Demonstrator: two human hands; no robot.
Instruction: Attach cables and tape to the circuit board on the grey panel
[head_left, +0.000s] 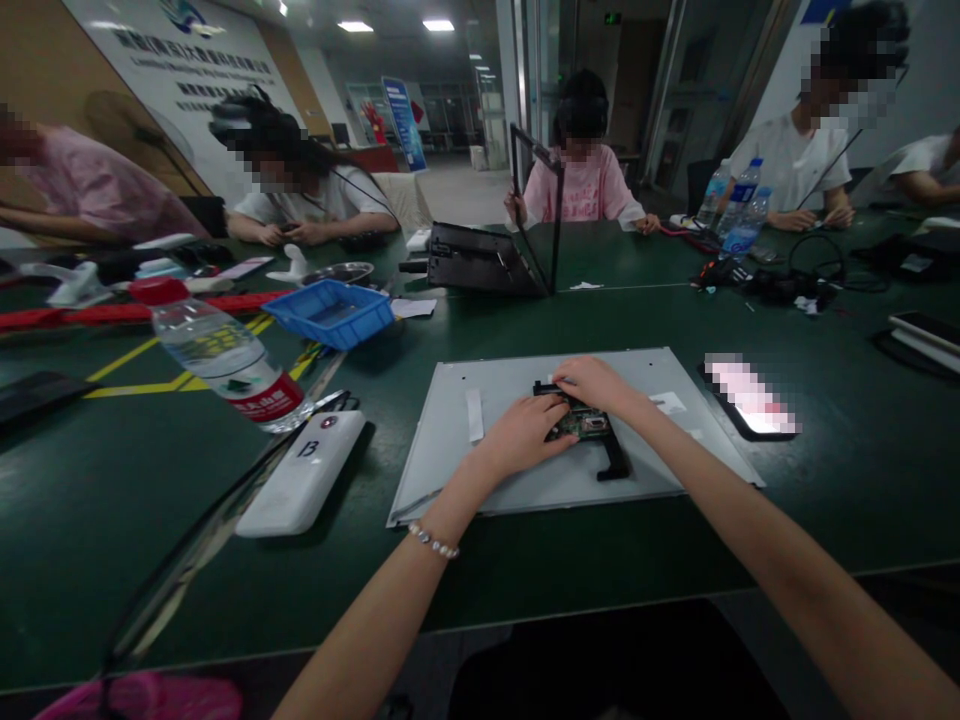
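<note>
In front of me a flat grey-white panel (pixel 450 470) lies on the table, with strips of white tape on it. On the panel rests a green circuit board (pixel 596 424) set in a black plastic bracket (pixel 616 462). My left hand (pixel 521 432) grips the board from its left side, fingers bent over its top and thumb along the near edge. At the far edge of the bracket my right hand (pixel 592 384) is closed, its fingertips pressed together close to the left fingers. Those fingertips hide whatever they pinch.
Left of the panel are a white power bank (pixel 304 480), a water bottle (pixel 232 360) and a blue tray (pixel 330 312). A phone (pixel 750 398) lies on the right. Across the green table (pixel 637 315), a person holds a black frame (pixel 556 220) beside a black casing (pixel 480 262).
</note>
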